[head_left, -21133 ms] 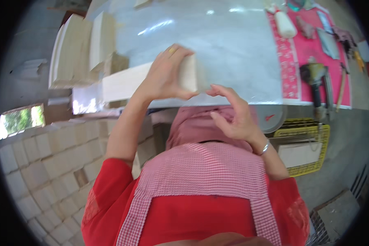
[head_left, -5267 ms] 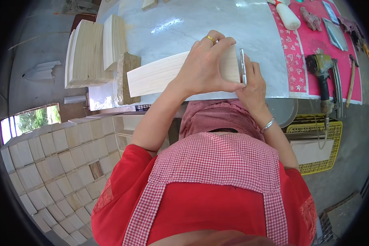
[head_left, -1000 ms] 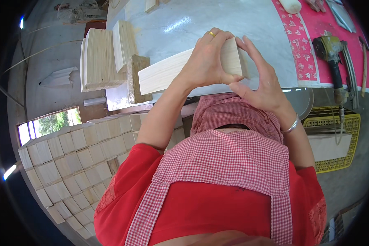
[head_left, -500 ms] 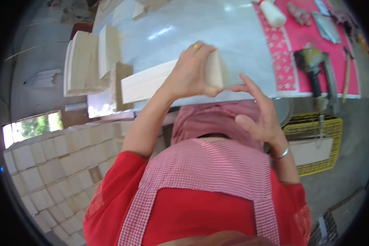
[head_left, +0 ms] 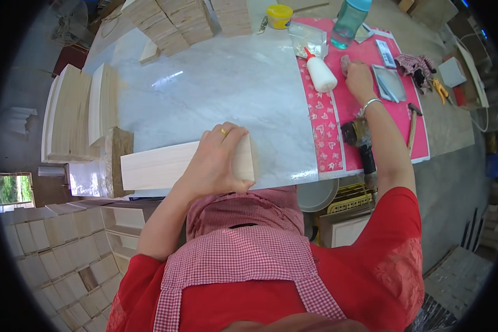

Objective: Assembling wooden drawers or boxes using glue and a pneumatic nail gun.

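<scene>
A long, pale wooden box-shaped piece (head_left: 159, 168) lies along the table's front edge. My left hand (head_left: 214, 157) is clamped over its right end, fingers on the far side and thumb on the near side. My right hand (head_left: 361, 82) is stretched out over the pink mat (head_left: 353, 110), its fingers closed on a crumpled greyish-pink rag (head_left: 345, 64). Most of the rag is hidden by the hand. Just left of that hand lies a white squeeze bottle (head_left: 320, 74) with a red nozzle.
Pale boards (head_left: 72, 113) stand at the left beside a rough block (head_left: 118, 160). Wood stacks (head_left: 174, 25), a yellow tub (head_left: 279, 16) and a teal bottle (head_left: 348, 25) are at the back. A nail gun (head_left: 358, 138), hammer (head_left: 413, 127) and tray (head_left: 389, 84) lie right.
My right hand has gone from beside the wooden piece out to the rag on the mat and closed on it. My left hand keeps its hold. The view has shifted.
</scene>
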The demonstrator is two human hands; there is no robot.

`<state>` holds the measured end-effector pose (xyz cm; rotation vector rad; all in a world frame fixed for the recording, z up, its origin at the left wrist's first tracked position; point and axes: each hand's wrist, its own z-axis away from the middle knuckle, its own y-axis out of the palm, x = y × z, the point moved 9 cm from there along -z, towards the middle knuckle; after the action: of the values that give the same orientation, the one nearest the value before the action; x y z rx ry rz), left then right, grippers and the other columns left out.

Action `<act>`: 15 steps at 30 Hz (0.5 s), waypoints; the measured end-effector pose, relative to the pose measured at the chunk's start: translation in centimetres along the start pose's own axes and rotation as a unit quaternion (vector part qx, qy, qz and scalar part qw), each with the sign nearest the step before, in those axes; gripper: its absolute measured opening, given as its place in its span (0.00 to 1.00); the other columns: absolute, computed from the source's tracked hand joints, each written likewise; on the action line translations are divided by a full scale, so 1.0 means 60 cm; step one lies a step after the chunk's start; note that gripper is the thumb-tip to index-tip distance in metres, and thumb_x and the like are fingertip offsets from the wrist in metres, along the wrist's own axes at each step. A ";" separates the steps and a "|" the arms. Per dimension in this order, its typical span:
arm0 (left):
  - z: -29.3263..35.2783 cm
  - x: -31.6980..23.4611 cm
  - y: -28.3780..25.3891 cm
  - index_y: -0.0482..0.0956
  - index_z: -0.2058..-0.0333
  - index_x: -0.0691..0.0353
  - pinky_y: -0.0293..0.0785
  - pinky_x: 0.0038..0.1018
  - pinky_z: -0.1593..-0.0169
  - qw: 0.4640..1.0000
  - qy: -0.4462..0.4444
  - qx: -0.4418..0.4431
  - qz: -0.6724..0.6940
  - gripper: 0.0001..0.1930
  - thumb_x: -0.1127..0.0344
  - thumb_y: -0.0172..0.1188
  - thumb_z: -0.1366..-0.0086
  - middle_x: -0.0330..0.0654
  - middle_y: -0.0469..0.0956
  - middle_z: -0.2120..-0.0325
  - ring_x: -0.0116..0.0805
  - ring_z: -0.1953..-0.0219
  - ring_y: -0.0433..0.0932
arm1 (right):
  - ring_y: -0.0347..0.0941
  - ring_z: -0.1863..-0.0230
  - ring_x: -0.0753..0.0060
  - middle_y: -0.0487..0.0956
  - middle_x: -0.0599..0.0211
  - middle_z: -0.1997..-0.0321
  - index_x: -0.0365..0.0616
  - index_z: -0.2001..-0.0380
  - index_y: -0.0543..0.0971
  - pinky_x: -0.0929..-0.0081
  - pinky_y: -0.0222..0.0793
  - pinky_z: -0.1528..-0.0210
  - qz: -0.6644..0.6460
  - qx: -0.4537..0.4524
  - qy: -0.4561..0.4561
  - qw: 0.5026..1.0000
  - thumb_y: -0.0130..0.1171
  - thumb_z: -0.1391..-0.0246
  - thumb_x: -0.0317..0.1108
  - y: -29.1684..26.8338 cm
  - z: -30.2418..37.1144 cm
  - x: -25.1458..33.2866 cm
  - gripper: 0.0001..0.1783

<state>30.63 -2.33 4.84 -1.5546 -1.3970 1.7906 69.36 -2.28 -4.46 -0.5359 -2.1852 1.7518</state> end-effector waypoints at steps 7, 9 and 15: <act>-0.003 0.001 -0.004 0.70 0.51 0.65 0.66 0.39 0.48 1.000 -0.003 -0.013 0.025 0.41 0.59 0.74 0.67 0.50 0.71 0.55 0.48 0.52 0.71 | 0.76 0.58 0.46 0.79 0.49 0.65 0.39 0.68 0.80 0.55 0.73 0.56 0.006 -0.005 -0.072 0.997 0.57 0.52 0.26 0.018 -0.018 -0.001 0.07; -0.001 0.003 -0.002 0.70 0.51 0.65 0.66 0.39 0.48 1.000 -0.001 -0.013 0.025 0.41 0.60 0.73 0.68 0.50 0.71 0.56 0.48 0.52 0.71 | 0.76 0.60 0.45 0.79 0.48 0.64 0.38 0.73 0.81 0.54 0.72 0.58 -0.018 -0.051 -0.087 0.995 0.60 0.51 0.28 -0.008 -0.006 0.012 0.04; 0.002 0.000 0.002 0.70 0.51 0.66 0.66 0.37 0.48 0.999 0.026 -0.033 0.024 0.40 0.58 0.73 0.67 0.50 0.71 0.57 0.47 0.53 0.71 | 0.75 0.63 0.49 0.77 0.52 0.64 0.36 0.75 0.76 0.56 0.69 0.59 -0.107 -0.212 -0.068 0.969 0.64 0.50 0.36 -0.107 0.108 -0.037 0.13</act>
<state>30.57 -2.39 4.74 -1.6696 -1.4189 1.7336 67.75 -10.18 0.41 -0.2595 -2.6207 1.2480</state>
